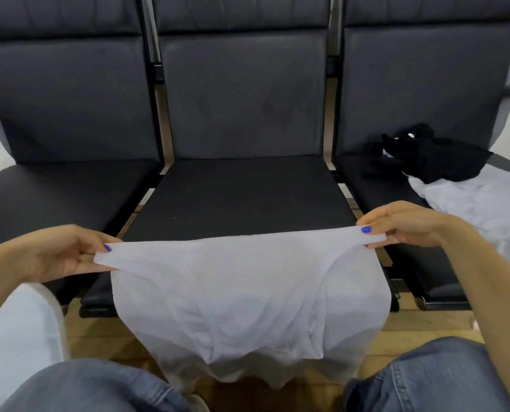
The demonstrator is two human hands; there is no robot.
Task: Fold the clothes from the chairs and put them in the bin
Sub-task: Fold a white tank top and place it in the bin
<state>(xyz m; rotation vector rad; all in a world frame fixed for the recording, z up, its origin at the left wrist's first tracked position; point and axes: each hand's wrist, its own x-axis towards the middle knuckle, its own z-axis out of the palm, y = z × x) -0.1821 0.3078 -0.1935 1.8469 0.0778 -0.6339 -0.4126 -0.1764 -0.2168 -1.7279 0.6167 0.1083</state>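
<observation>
Row of black chairs [241, 114], wood floor. Left hand [60, 252] and right hand [408, 224] pinch white garment [241, 292] corners, 9 and 3 o'clock; black garment [426, 156] at 2 o'clock. No legible writing.

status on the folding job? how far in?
Done: nothing folded in view, and the bin is out of frame. In hand: left hand and right hand pinch the white garment stretched over the middle seat. Left: black clothes and white clothes on the right chair.
</observation>
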